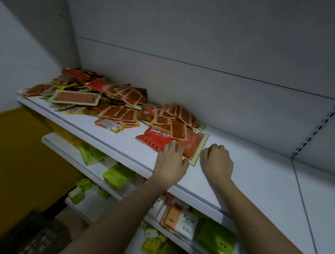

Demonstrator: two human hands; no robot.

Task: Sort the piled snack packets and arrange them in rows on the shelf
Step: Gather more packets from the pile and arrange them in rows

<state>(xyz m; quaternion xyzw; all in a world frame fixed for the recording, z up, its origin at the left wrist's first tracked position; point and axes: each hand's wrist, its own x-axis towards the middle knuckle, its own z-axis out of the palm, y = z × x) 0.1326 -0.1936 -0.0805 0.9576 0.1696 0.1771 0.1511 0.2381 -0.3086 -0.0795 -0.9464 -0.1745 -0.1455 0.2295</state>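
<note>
A big pile of snack packets [91, 97] in orange, red and yellow covers the left half of the white shelf [256, 179]. A smaller heap of small orange packets [170, 117] lies to its right, on a red packet [153, 138] and a large green-edged orange packet [194, 145]. My left hand [171, 161] rests on the near end of that large packet, fingers spread over it and the red one. My right hand [216, 161] sits on the shelf just right of the packet, fingers curled, holding nothing that I can see.
The shelf's grey back panel [203, 52] rises behind the piles. Lower shelves hold green and white tissue packs [115, 175] and an orange-and-white pack marked Facial [180, 220]. A dark crate [35, 234] stands on the yellow floor at bottom left.
</note>
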